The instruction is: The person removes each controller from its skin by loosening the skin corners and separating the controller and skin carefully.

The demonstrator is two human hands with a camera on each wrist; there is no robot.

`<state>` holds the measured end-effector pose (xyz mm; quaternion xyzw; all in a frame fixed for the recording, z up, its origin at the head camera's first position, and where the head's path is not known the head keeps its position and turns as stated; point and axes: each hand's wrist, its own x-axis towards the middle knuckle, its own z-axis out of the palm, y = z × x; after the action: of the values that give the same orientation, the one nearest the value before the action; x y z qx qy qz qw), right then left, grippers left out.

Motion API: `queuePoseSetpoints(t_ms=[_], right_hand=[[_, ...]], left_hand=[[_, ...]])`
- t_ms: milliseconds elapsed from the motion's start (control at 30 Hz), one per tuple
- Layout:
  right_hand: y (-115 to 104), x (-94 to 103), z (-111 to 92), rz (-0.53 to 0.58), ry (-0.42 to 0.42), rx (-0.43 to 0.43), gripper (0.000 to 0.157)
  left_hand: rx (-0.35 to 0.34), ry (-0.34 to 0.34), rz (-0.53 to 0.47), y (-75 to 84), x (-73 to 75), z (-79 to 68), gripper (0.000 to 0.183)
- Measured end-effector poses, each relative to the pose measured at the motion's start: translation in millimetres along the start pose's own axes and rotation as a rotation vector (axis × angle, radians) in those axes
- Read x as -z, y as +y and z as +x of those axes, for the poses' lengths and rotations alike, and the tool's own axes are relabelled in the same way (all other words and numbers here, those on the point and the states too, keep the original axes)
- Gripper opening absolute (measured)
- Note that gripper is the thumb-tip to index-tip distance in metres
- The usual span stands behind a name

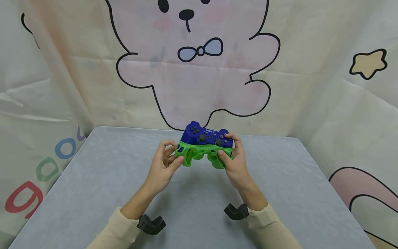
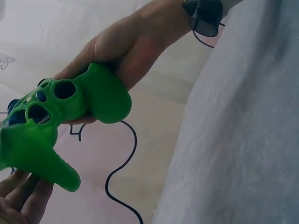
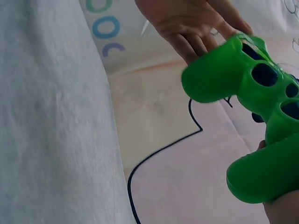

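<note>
A blue Sony game controller (image 1: 209, 135) is held up above the table, its buttons and sticks facing up. A green rubbery cover (image 1: 203, 149) is around its lower part, and the handles of the cover look hollow and partly collapsed. My left hand (image 1: 161, 169) pinches the cover's left edge between thumb and fingers. On the other side, my right hand (image 1: 237, 167) grips the controller and cover, thumb in front on the green. From below, in the left wrist view, the cover (image 2: 110, 95) shows round holes. Fingers behind the controller are partly hidden.
A grey cloth-covered table (image 1: 124, 186) lies below both hands. Behind it hangs a cream curtain (image 1: 295, 69) with cartoon drawings. Each wrist carries a black strap-on mount, such as the left one (image 1: 151, 224).
</note>
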<state>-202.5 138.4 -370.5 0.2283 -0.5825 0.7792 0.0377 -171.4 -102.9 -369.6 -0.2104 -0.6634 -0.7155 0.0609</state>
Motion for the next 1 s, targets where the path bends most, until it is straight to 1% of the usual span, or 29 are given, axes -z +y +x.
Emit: queuePoseSetpoints(t_ms=[33, 100, 200, 267, 333, 433, 533, 667, 833, 867, 1000], right_hand=[[-0.3, -2.4, -0.7, -0.009, -0.004, -0.007, 0.04], [-1.0, -7.2, -2.7, -0.019, -0.01, -0.017, 0.041], [-2.1, -11.9, -4.7, -0.031, -0.012, -0.022, 0.044], [-2.7, -14.0, -5.6, -0.037, 0.003, -0.009, 0.045], [-3.5, -15.8, -6.6, -0.042, 0.016, 0.005, 0.046], [-3.4, -21.6, -7.6, -0.059, 0.024, 0.015, 0.047], [-2.8, -26.6, -8.4, -0.081, 0.04, 0.007, 0.048], [-0.6, -29.6, -8.4, -0.077, 0.077, -0.019, 0.048], [3.2, -26.8, -6.8, -0.035, 0.149, -0.039, 0.045], [2.8, -24.7, -6.7, -0.024, 0.162, -0.039, 0.043], [-0.3, -18.4, -5.4, 0.04, 0.202, -0.01, 0.039]], left_hand=[[-0.009, 0.008, 0.017, 0.3, 0.0, 0.4, 0.036], [-0.037, 0.018, 0.087, 0.4, 0.5, 0.4, 0.042], [-0.072, 0.026, 0.194, 0.0, 1.3, 0.5, 0.038], [-0.084, 0.024, 0.231, -0.3, 2.6, 0.3, 0.029], [-0.086, 0.022, 0.228, -0.1, 4.0, 0.4, 0.022], [-0.084, 0.039, 0.219, -0.8, 7.9, -0.5, 0.014], [-0.086, 0.062, 0.241, -2.5, 9.8, -0.9, 0.012], [-0.09, 0.083, 0.282, -5.2, 10.4, -0.7, 0.011], [-0.087, 0.064, 0.285, -5.5, 13.7, 2.6, 0.005], [-0.088, 0.057, 0.276, -4.7, 13.5, 3.5, 0.004], [-0.086, 0.015, 0.171, -1.5, 10.9, 5.5, 0.004]])
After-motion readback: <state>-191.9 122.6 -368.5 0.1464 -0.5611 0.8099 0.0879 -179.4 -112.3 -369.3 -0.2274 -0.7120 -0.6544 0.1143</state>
